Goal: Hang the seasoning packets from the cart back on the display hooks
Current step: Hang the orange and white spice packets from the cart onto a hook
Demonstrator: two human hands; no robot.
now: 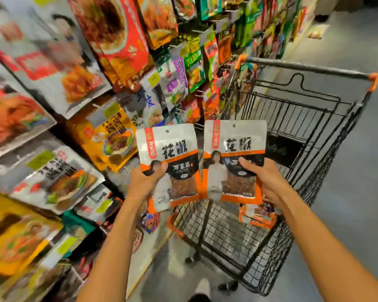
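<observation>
Together, the fingers [160, 168] of the left hand [144, 182] pinch the left packet [172, 149] at its lower left edge. The thumb lies flat on the front and the other fingers are hidden behind. The right hand [265, 182] grips the right packet [236, 140] the same way at its lower right edge. Both forearms reach forward, holding the two packets upright and side by side, edges almost touching, above the near end of the cart [314, 69]. Each packet is silver-white at the top with a small hang hole, bold black characters, an orange band and a clear window showing dark reddish spice. Further orange packets [258, 216] lie in the cart's basket. The display [190, 62], crowded with hanging packs, stands just to the left.
</observation>
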